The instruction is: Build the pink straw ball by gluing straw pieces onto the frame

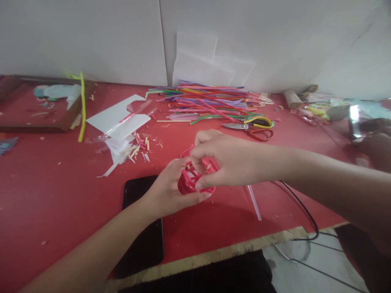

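My left hand (171,187) is wrapped round a small red woven basket (187,182) made of thin strips, with its thumb along the near side. Over the top of it, my right hand (218,158) curls its fingers down into the opening, the thumb pressed at the near rim. What lies between the right fingertips is mostly hidden. A few red strip ends (186,151) stick out past the far side. Just below the left wrist lies a black phone (152,236), flat on the red table (195,240).
Behind my hands lies a pile of coloured strips (210,99). Scissors (255,125) with yellow and red handles lie beside it. White paper (113,118), scraps (134,152) and a brown tray (39,128) are leftward. A black cable (305,207) crosses the table edge at right.
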Action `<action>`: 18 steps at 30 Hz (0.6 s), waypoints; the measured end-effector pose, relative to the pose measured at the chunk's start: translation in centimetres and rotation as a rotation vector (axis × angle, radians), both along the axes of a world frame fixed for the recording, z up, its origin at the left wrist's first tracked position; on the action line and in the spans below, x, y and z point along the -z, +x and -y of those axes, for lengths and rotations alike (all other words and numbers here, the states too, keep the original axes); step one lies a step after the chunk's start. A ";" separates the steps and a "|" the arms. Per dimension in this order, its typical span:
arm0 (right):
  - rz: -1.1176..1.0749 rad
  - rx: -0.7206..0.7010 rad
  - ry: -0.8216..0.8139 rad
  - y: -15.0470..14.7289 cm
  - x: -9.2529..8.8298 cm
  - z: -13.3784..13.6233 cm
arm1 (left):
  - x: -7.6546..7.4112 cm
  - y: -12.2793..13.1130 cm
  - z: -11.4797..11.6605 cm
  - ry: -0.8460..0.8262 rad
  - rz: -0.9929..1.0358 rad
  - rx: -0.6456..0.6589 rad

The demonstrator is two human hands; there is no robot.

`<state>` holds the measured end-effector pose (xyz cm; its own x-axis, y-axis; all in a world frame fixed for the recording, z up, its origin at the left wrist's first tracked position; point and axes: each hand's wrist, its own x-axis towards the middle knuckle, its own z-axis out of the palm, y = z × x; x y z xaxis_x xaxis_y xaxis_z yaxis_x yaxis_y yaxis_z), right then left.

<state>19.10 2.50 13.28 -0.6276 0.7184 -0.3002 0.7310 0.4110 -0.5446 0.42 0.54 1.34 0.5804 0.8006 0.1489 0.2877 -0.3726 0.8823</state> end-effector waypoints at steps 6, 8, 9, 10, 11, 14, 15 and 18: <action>-0.001 -0.009 -0.005 0.1 0.0 -0.1 | 0.1 0.0 0.0 -0.015 -0.034 -0.034; 0.000 -0.006 -0.004 0.1 0.0 -0.1 | 0.1 0.0 0.0 -0.027 -0.039 -0.041; 0.000 -0.004 -0.002 0.2 0.0 -0.1 | 0.1 0.0 0.0 -0.031 -0.036 -0.040; 0.002 -0.005 0.000 0.2 0.0 -0.1 | 0.0 0.1 0.0 -0.035 -0.033 -0.035; 0.007 -0.007 0.003 0.2 0.1 -0.1 | 0.0 0.1 0.0 -0.037 -0.029 -0.032; 0.006 -0.019 0.021 0.2 0.2 -0.1 | 0.0 0.0 0.0 -0.043 -0.020 -0.019; -0.003 -0.018 0.034 0.2 0.3 -0.1 | 0.1 0.0 -0.1 -0.047 -0.023 -0.016; -0.030 -0.003 0.070 0.5 0.2 -0.1 | 0.4 -0.2 -0.1 -0.048 -0.041 -0.023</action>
